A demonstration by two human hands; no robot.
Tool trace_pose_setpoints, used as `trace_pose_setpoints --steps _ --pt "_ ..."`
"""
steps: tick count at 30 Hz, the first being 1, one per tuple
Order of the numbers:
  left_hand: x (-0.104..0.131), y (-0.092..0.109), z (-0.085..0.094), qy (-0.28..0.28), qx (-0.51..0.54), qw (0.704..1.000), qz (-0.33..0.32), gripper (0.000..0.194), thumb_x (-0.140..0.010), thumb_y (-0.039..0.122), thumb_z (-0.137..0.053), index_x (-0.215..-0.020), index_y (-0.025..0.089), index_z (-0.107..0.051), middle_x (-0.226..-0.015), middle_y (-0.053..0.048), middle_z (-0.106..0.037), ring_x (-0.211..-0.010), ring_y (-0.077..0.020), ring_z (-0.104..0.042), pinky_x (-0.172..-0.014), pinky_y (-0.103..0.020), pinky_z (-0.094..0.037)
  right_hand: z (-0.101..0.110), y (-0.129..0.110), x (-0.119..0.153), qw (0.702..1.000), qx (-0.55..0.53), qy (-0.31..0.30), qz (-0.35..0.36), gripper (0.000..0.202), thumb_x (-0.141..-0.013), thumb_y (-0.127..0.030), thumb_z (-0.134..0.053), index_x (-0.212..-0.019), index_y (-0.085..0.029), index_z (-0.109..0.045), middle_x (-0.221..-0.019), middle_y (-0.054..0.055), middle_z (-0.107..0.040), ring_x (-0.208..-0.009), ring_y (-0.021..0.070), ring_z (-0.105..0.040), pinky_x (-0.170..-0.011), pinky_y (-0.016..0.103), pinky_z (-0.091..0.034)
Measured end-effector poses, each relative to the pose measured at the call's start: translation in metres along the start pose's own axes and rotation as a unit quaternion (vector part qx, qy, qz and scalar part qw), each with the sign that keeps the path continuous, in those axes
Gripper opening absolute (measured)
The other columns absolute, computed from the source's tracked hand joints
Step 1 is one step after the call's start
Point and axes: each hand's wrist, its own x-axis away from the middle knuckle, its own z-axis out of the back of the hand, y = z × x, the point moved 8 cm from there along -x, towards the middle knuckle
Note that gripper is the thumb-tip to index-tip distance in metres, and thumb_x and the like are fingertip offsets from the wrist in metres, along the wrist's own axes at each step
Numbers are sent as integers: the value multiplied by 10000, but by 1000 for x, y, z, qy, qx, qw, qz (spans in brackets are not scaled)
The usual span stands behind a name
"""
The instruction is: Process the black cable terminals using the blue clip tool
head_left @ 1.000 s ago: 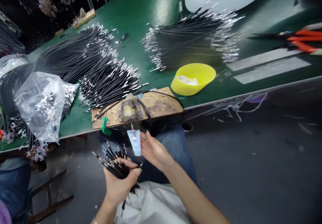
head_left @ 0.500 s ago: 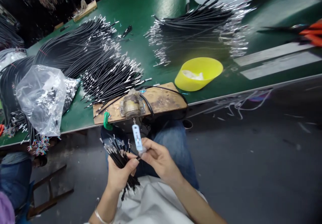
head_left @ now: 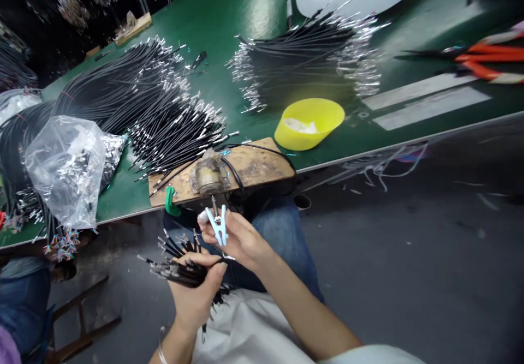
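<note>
Below the single motor, the left hand clenched one cable bundle; the right hand curled fingers behind one blue clip, pinch indeterminable. One yellow cup stood right of the motor.

Green table, grey floor
I saw light shine on the table, and brown wooden legs stood at the left.
</note>
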Motion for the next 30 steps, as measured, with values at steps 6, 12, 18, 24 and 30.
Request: trace_pose_setpoints --steps 6,12,18,24,30 --pt "-9 1 -7 17 -1 1000 4 80 -676 211 -727 -656 135 -708 -612 -32 -660 -597 -152 -600 -614 -274 -502 -4 1 -1 1000 -17 15 -15 385 -562 -487 -807 -634 -126 -696 -604 1 -586 -531 78 -493 -497 182 -390" --pt "-4 -3 -4 22 6 999 26 119 -653 243 -743 -643 134 -697 -619 -36 -657 -609 -155 -602 -618 -274 -500 16 13 2 999 -3 15 -33 493 -639 -642 -668 -787 -173 -707 -640 7 -619 -538 110 -512 -548 231 -441" --pt "1 -24 6 49 14 996 69 148 -655 260 -746 -696 128 -694 -634 -27 -656 -571 -139 -582 -592 -265 -483 27 29 36 973 227 -44 25 628 -650 -690 -611 -1045 -202 -636 -930 89 -666 -885 240 -625 -833 364 -477" --pt "-12 -49 12 56 60 989 122 226 -748 262 -672 -916 112 -657 -499 50 -517 -466 -71 -480 -520 -212 -425 20 60 65 880 471 -51 -7 738 -720 -240 -669 -1385 -240 -346 -1257 121 -578 -1138 296 -549 -942 427 -439" --pt "-14 -54 9 -26 81 984 159 237 -755 279 -668 -884 80 -683 -631 -43 -639 -542 -106 -558 -571 -253 -471 19 37 60 845 523 -108 30 298 -797 -281 -631 -1086 -212 -648 -982 73 -700 -893 246 -642 -779 342 -510"
